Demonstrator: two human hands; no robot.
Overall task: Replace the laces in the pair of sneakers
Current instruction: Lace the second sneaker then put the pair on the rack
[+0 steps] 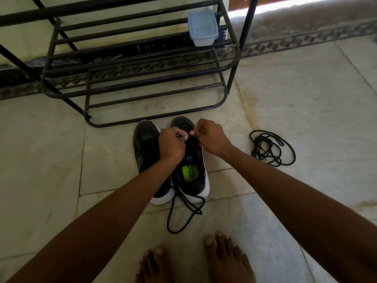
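- Head view: we see the left hand (171,145) and right hand (210,137) meeting over the right-hand sneaker (192,176), fingers (184,137) of each curled and pinching the black lace (192,142) at the eyelets.
- The other sneaker (145,146) stands touching it, just left of the fingers; both rest on the tiled floor (306,99).
- Loose ends of a lace (183,213) trail below the fingers, past the heels.
- A coiled spare lace (269,149) lies well right of the fingers.
- Beyond the fingers stands a metal shoe rack (142,78) bearing a lidded plastic box (202,27).
- Bare feet (224,260) show nearest us.
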